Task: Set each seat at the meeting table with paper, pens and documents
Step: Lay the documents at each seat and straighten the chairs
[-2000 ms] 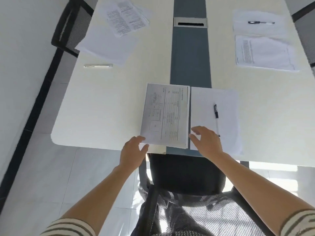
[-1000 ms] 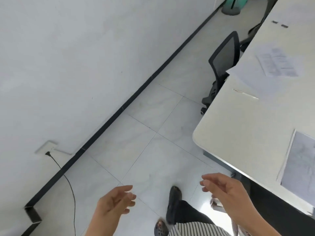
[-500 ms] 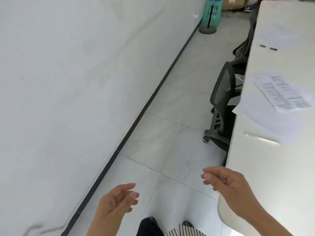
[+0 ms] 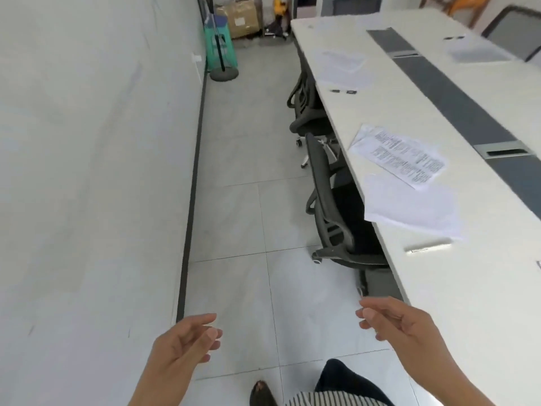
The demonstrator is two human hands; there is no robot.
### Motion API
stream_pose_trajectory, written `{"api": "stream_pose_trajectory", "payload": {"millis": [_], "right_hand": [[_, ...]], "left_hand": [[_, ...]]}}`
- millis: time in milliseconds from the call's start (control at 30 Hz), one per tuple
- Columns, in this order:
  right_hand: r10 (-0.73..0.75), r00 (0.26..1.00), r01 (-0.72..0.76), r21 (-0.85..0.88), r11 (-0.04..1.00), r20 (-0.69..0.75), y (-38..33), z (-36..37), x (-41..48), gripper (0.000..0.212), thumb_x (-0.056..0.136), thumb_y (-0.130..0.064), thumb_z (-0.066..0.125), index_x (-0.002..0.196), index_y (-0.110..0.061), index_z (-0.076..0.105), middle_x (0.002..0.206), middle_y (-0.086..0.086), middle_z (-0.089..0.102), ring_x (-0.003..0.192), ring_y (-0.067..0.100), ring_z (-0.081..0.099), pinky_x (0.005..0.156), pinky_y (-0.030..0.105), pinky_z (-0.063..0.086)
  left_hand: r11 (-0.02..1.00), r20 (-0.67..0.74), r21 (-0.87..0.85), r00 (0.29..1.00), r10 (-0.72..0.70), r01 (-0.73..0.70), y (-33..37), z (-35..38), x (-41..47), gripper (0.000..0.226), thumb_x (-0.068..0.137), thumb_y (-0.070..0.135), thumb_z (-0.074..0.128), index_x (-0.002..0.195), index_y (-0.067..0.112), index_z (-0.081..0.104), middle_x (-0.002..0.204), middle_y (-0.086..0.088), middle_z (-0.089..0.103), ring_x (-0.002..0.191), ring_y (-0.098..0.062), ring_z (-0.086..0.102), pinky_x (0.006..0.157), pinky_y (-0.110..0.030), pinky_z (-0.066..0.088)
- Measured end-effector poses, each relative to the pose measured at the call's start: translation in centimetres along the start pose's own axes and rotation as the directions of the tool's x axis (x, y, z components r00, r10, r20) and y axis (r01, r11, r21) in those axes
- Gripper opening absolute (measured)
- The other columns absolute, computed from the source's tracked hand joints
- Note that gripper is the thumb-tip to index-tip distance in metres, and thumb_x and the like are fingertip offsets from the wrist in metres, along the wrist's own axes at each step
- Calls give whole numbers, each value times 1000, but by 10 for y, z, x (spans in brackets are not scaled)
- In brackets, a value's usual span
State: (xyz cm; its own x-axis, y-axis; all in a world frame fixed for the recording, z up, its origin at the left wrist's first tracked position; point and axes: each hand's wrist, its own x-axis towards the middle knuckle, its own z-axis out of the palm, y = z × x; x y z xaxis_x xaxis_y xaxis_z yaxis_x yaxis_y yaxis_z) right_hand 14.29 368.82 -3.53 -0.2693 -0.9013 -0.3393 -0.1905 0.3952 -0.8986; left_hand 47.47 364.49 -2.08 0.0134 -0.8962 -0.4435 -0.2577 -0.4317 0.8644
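Note:
The long white meeting table [image 4: 474, 288] runs along the right. On its near seat lie a printed document [image 4: 404, 156], a blank paper sheet [image 4: 409, 206] and a white pen [image 4: 429, 247]. Farther along, another seat has papers [image 4: 341, 65] and a dark pen [image 4: 343, 91]. A third set of paper [image 4: 477, 51] lies on the table's far side. My left hand [image 4: 184, 344] and my right hand [image 4: 401, 320] hang over the floor, both empty with fingers loosely apart. The right hand is just off the table's near corner.
Black office chairs [image 4: 328, 206] [image 4: 304, 112] are tucked under the table's left side. A white wall with a dark baseboard [image 4: 190, 200] bounds the tiled aisle [image 4: 243, 230] on the left. A green stool with a pole stand [image 4: 221, 45] and a cardboard box [image 4: 240, 16] stand at the far end.
Both hands have left the printed form at the end seat and now hold nothing. My view has swung left, then along the aisle beside the table's left side.

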Motion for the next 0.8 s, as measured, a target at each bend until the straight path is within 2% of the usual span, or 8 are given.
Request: {"api": "stream_pose_trajectory", "payload": {"millis": [200, 333, 400, 533, 600, 800], "right_hand": [[75, 975, -59, 85, 995, -208, -7, 3, 45, 10, 85, -13, 70, 92, -19, 74, 84, -2, 78, 76, 11, 73, 69, 34, 54], [117, 941, -72, 152, 986, -317, -5, 2, 102, 10, 86, -9, 69, 90, -16, 75, 79, 1, 77, 70, 12, 72, 62, 25, 55], [134, 932, -79, 172, 982, -337, -11, 1, 138, 9, 87, -11, 69, 90, -18, 74, 79, 0, 77, 73, 13, 72, 61, 25, 55], [90, 937, -30, 179, 983, -339, -47, -4, 209, 9, 87, -17, 69, 93, -21, 74, 83, -5, 77, 78, 10, 73, 62, 12, 50], [88, 934, -23, 188, 982, -346, -63, -13, 239, 9, 87, -17, 69, 94, -21, 74, 81, -4, 77, 78, 9, 72, 63, 11, 50], [150, 875, -1, 308, 951, -460, -96, -39, 290, 8, 88, -5, 67, 90, -8, 74, 77, 12, 73, 67, 23, 68, 53, 13, 51]], "left_hand": [[996, 206, 74, 978, 43, -59, 50, 18, 107, 20, 90, 0, 59, 102, 12, 68, 87, -7, 77, 79, -21, 73, 70, -32, 56], [986, 324, 138, 945, 40, -89, 88, 47, 177, 19, 89, 4, 61, 103, 16, 67, 89, -5, 77, 83, -18, 73, 73, -31, 56], [982, 338, 156, 940, 47, -105, 112, 55, 212, 19, 89, 4, 61, 102, 15, 68, 88, -6, 76, 82, -19, 72, 72, -30, 56], [971, 376, 180, 923, 83, -160, 167, 68, 274, 19, 88, 4, 61, 102, 15, 68, 88, -7, 76, 82, -20, 72, 69, -29, 56], [960, 394, 211, 915, 90, -185, 185, 77, 303, 19, 89, 3, 61, 102, 15, 69, 88, -9, 76, 84, -21, 72, 70, -30, 56], [941, 538, 262, 842, 43, -216, 233, 121, 379, 19, 90, 3, 61, 104, 12, 68, 88, -9, 76, 82, -20, 72, 69, -29, 57]]}}
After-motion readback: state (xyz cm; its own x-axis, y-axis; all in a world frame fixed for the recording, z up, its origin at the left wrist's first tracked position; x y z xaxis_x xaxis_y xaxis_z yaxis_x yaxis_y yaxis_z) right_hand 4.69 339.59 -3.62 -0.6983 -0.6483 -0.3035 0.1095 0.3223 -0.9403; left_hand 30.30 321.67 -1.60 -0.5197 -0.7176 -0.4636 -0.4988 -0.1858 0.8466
